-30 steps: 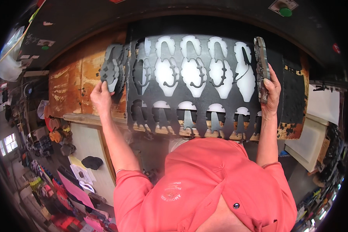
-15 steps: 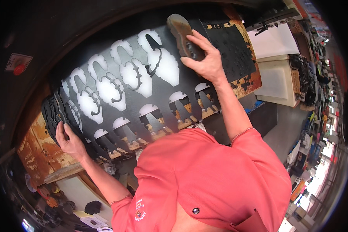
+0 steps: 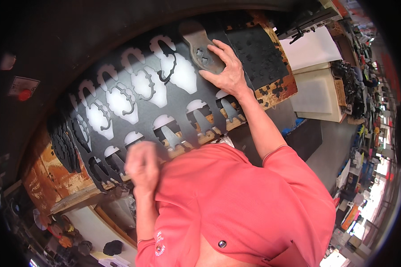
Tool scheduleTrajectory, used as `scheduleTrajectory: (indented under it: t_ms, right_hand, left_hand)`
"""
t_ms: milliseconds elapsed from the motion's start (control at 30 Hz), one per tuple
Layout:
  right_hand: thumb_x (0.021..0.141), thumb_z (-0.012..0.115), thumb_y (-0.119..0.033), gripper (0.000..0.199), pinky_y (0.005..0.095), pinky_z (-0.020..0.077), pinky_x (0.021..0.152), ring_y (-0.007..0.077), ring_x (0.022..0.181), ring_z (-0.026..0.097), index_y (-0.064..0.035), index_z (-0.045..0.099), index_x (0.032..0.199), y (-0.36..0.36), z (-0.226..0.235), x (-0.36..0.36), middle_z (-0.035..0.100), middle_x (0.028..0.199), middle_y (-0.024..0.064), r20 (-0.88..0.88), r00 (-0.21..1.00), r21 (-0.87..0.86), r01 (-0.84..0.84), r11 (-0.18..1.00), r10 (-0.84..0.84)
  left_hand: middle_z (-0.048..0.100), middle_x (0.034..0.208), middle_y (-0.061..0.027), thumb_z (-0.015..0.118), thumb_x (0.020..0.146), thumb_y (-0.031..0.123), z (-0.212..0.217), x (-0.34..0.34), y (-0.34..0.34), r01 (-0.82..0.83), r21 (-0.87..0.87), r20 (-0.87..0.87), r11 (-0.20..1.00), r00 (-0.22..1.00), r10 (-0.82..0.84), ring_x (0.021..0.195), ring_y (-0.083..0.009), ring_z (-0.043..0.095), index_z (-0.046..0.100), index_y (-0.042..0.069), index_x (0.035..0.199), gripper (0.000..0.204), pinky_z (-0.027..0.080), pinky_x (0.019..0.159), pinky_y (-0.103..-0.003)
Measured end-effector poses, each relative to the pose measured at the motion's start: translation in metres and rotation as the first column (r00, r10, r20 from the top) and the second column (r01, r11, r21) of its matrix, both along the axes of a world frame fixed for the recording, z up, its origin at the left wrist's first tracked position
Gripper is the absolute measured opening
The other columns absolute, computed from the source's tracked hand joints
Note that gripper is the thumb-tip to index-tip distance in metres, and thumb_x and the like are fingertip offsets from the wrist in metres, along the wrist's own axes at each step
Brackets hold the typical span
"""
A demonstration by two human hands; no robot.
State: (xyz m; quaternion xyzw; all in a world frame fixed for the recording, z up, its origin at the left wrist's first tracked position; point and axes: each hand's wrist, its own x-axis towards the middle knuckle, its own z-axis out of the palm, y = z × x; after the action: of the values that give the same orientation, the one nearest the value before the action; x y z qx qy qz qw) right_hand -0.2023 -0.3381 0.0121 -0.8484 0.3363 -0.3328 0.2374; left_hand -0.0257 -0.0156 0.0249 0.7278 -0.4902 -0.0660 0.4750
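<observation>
A dark sheet (image 3: 116, 119) with several rows of sole-shaped cut-outs lies across the work surface; white shows through the far openings. At its far right part rests a brownish sole-shaped cutting die (image 3: 199, 44) with small holes. My right hand (image 3: 229, 71) grips the die's near right end, thumb on the near side and fingers along the far side. My left hand (image 3: 142, 164), smeared by motion, is over the sheet's near edge in front of my shirt, so its fingers cannot be made out. Thin black strips (image 3: 168, 71) hang partly in the cut-outs.
Crumpled black cut-out material (image 3: 62, 138) lies at the left end. A dark machine housing with a red button (image 3: 24, 94) arches over the far side. At right are a rusty board (image 3: 285, 82) with a black sheet (image 3: 260, 55) and a pale cabinet (image 3: 316, 91).
My left hand has swung from the sheet's left end to the right, toward my body. My right hand and the die have shifted slightly left; the die now shows its flat face.
</observation>
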Motion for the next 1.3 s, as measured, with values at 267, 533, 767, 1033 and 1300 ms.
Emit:
scheduleTrajectory:
  t_ms: [267,533,767,1033,1300]
  right_hand:
    - [0.073,0.088,-0.029,0.073,0.0428,0.0481,0.116,0.0379,0.14,0.056,-0.0053,0.066,0.139,-0.006,-0.005,0.001,0.054,0.155,0.019,0.045,0.999,0.053,-0.004,0.999,0.001]
    - [0.09,0.082,-0.015,0.024,0.0344,0.0576,0.084,0.0216,0.091,0.072,-0.0028,0.074,0.109,0.019,0.03,-0.012,0.072,0.102,0.0106,0.392,0.908,-0.005,0.161,0.987,-0.146]
    - [0.099,0.076,-0.014,0.017,0.0263,0.0507,0.071,0.0074,0.077,0.06,0.0018,0.071,0.096,0.018,0.091,0.02,0.067,0.083,0.0048,0.456,0.882,-0.211,-0.022,0.977,0.118]
    - [0.095,0.073,-0.013,0.014,0.0355,0.0487,0.061,0.0193,0.063,0.06,-0.0026,0.071,0.086,0.098,0.008,-0.054,0.062,0.07,0.0099,0.251,0.965,0.164,0.033,0.986,-0.074]
    - [0.093,0.072,-0.01,0.009,0.0413,0.0549,0.067,0.033,0.072,0.069,-0.0022,0.071,0.089,0.101,-0.025,-0.052,0.069,0.079,0.0134,0.082,0.986,-0.211,-0.127,0.969,0.147]
  left_hand:
    - [0.068,0.089,-0.0097,0.081,0.087,0.004,-0.012,-0.02,-0.017,0.003,0.042,0.26,0.999,0.965,-0.014,0.079,-0.0328,0.066,0.062,0.006,0.093,0.02,0.051,0.07,-0.042]
    - [0.067,0.087,-0.0099,0.08,0.09,0.006,-0.017,-0.023,-0.014,-0.053,-0.022,0.303,0.998,0.951,0.057,0.077,-0.0323,0.066,0.061,0.005,0.092,0.019,0.051,0.07,-0.043]
    - [0.066,0.083,-0.012,0.077,0.094,0.009,-0.017,-0.026,-0.012,-0.09,-0.032,0.291,0.995,0.952,0.095,0.073,-0.0351,0.065,0.062,0.003,0.087,0.018,0.051,0.067,-0.044]
    - [0.07,0.085,-0.0125,0.079,0.093,0.016,-0.016,-0.029,-0.01,-0.137,0.013,0.127,0.99,0.983,0.134,0.074,-0.0329,0.067,0.07,0.002,0.085,0.019,0.053,0.069,-0.041]
    - [0.074,0.094,-0.0061,0.081,0.09,0.019,-0.01,-0.026,-0.007,0.027,0.046,0.31,0.999,0.95,-0.04,0.09,-0.0289,0.068,0.075,0.005,0.085,0.017,0.053,0.083,-0.041]
